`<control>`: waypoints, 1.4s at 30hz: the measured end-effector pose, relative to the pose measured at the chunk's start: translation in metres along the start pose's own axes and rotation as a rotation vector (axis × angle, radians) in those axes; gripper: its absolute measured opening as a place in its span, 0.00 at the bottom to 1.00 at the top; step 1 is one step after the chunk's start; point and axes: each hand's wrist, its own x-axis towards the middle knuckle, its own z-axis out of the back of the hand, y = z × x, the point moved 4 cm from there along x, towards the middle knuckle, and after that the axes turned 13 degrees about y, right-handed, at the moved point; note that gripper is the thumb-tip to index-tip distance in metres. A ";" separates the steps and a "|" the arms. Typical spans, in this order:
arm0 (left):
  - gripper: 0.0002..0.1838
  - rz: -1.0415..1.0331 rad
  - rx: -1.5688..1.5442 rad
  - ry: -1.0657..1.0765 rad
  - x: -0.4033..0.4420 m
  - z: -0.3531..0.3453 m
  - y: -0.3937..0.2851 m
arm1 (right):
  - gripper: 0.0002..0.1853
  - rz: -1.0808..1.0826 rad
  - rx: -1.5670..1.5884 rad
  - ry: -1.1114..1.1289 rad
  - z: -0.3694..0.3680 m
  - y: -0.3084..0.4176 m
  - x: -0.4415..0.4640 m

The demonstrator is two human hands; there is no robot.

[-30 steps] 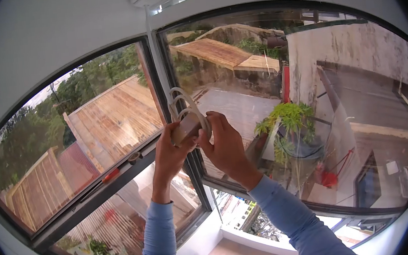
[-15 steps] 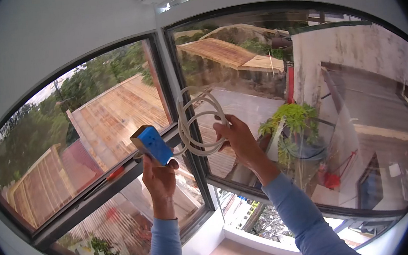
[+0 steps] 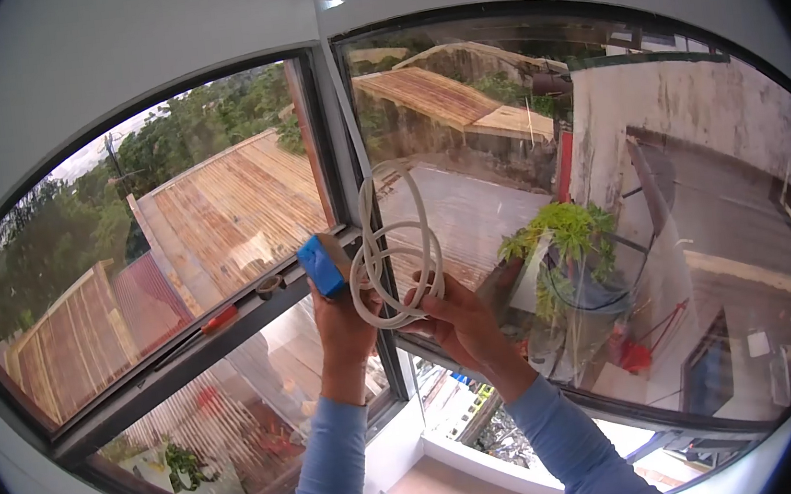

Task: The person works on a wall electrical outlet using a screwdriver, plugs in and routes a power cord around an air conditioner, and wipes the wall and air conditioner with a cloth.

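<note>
My left hand grips a small blue box from below, in front of the window's middle frame. The box is tilted, with a brownish side facing right. Beside it hangs a loosely coiled off-white cable. The fingers of my right hand are closed on the lower right of the coil. Its loops stand up above both hands and partly cover my left fingers. Where the cable meets the box is hidden.
A screwdriver with a red handle and a tape roll lie on the window's dark crossbar. Large glass panes stand in front of me. Outside are rusty roofs and a potted plant. Below, items lie near a low white ledge.
My left hand has moved right with the box, bringing it against the coil. My right hand has lowered slightly, and the loops have shifted. The tape roll now shows on the crossbar.
</note>
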 end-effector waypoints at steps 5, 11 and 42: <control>0.19 0.286 -0.392 0.075 0.000 -0.006 0.044 | 0.26 -0.049 0.047 -0.127 0.007 -0.014 -0.007; 0.20 0.533 -0.355 0.136 -0.010 -0.002 0.054 | 0.37 0.248 -1.176 -0.462 0.011 -0.002 -0.019; 0.34 0.476 0.462 0.345 -0.023 -0.035 -0.005 | 0.41 -0.045 -2.001 -0.160 -0.036 0.040 0.017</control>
